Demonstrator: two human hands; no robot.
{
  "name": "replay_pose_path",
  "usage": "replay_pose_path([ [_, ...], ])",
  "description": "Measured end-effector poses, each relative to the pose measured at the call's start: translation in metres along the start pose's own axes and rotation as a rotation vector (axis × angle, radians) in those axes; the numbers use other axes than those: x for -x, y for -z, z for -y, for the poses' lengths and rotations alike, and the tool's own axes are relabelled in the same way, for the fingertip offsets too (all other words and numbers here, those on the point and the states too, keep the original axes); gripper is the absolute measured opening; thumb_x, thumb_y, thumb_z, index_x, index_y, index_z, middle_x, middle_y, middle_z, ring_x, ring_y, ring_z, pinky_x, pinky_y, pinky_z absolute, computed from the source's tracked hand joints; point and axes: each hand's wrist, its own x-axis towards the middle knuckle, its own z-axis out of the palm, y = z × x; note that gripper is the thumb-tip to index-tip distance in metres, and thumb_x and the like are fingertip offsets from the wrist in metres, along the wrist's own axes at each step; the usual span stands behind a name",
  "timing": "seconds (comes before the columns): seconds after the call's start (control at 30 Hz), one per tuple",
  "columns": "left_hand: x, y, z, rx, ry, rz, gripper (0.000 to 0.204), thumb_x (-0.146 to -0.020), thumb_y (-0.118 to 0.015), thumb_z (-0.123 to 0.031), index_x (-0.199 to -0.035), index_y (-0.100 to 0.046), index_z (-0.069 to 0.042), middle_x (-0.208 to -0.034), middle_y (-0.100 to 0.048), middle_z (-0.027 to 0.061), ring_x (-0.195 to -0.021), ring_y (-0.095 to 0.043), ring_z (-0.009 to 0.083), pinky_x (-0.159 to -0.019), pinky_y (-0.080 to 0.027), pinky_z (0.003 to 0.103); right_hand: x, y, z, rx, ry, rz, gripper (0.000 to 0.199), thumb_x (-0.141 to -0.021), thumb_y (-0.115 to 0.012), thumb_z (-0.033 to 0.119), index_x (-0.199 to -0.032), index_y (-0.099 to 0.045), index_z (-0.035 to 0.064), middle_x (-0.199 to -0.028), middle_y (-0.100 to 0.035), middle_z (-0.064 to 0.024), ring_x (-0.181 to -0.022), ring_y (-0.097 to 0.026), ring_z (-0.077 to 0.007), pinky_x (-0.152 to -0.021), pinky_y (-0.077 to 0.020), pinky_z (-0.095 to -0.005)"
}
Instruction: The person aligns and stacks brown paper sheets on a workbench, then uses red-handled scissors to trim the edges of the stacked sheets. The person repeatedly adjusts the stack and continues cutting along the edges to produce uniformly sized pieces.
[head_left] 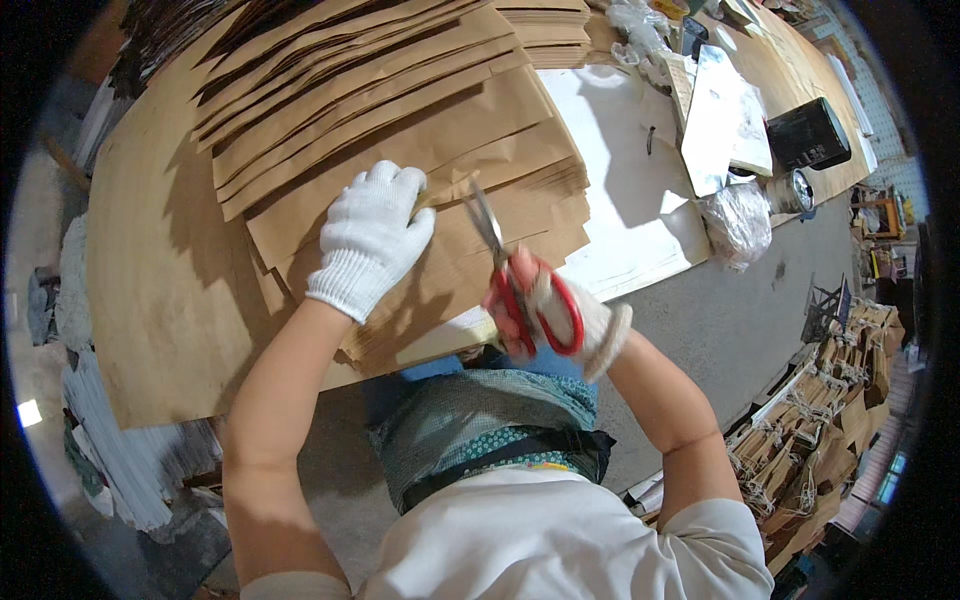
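My left hand (370,235), in a white knit glove, rests with its fingers stretched out on a stack of brown paper sheets (490,215). My right hand (545,300), in a glove that leaves fingers bare, is closed round red-handled scissors (518,300). The scissor blades point up and left over the paper, close to a small pale scrap by my left fingers. Beyond my left hand, more brown paper (370,90) lies fanned in overlapping layers.
White sheets (640,160) lie right of the stack on the wooden table (150,270). A black container (808,135), a can (790,192) and crumpled clear plastic (738,225) sit at its right edge. Tied brown bundles (810,430) stand on the floor at lower right.
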Motion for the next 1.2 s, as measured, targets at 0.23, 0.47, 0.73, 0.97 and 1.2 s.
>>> replay_pose_path([
  [0.23, 0.002, 0.001, 0.012, 0.051, -0.117, -0.051, 0.026, -0.084, -0.07, -0.015, -0.108, -0.062, -0.011, -0.102, -0.062, 0.0101, -0.095, -0.064, 0.0298, -0.084, -0.053, 0.041, 0.0, 0.064, -0.005, 0.085, -0.038, -0.317, 0.065, -0.095, -0.042, 0.073, -0.093, -0.057, 0.009, -0.059, -0.054, -0.0001, -0.044, -0.053, -0.015, -0.039, -0.0438, -0.0285],
  [0.47, -0.013, 0.006, 0.044, 0.507, -0.114, 0.192, 0.03, -0.085, -0.07, -0.018, -0.111, -0.064, -0.007, -0.105, -0.064, 0.01, -0.091, -0.066, 0.0214, -0.084, -0.054, 0.032, -0.012, -0.004, -0.049, -0.043, 0.015, -0.205, 0.044, -0.1, -0.053, 0.054, -0.096, -0.057, 0.0103, -0.064, -0.054, 0.0018, -0.049, -0.054, -0.014, -0.042, -0.0437, -0.0285],
  [0.73, -0.027, 0.021, 0.049, 0.467, -0.124, 0.403, 0.041, -0.084, -0.073, -0.03, -0.117, -0.066, -0.007, -0.109, -0.064, 0.0083, -0.095, -0.062, 0.0171, -0.088, -0.052, 0.03, -0.062, -0.122, -0.06, 0.322, -0.12, 0.073, 0.048, -0.099, -0.055, 0.054, -0.1, -0.054, 0.006, -0.067, -0.054, -0.0034, -0.054, -0.059, -0.0165, -0.045, -0.0476, -0.0275],
  [0.97, -0.032, 0.019, 0.055, 0.159, -0.144, -0.084, 0.022, -0.085, -0.066, -0.019, -0.105, -0.064, -0.01, -0.102, -0.065, 0.0142, -0.095, -0.066, 0.0289, -0.083, -0.054, 0.039, -0.038, -0.098, -0.039, 0.273, -0.21, 0.065, 0.054, -0.097, -0.056, 0.058, -0.102, -0.056, 0.0035, -0.065, -0.052, -0.0021, -0.052, -0.056, -0.0137, -0.045, -0.048, -0.0277],
  [1.2, -0.011, 0.017, 0.022, -0.118, -0.168, 0.083, 0.02, -0.085, -0.066, -0.015, -0.104, -0.063, -0.013, -0.108, -0.06, 0.0104, -0.104, -0.061, 0.0304, -0.089, -0.051, 0.045, 0.013, -0.032, -0.011, -0.348, -0.029, 0.008, 0.093, -0.08, -0.04, 0.091, -0.1, -0.063, 0.0027, -0.072, -0.059, -0.0067, -0.06, -0.06, -0.022, -0.057, -0.0505, -0.0312],
])
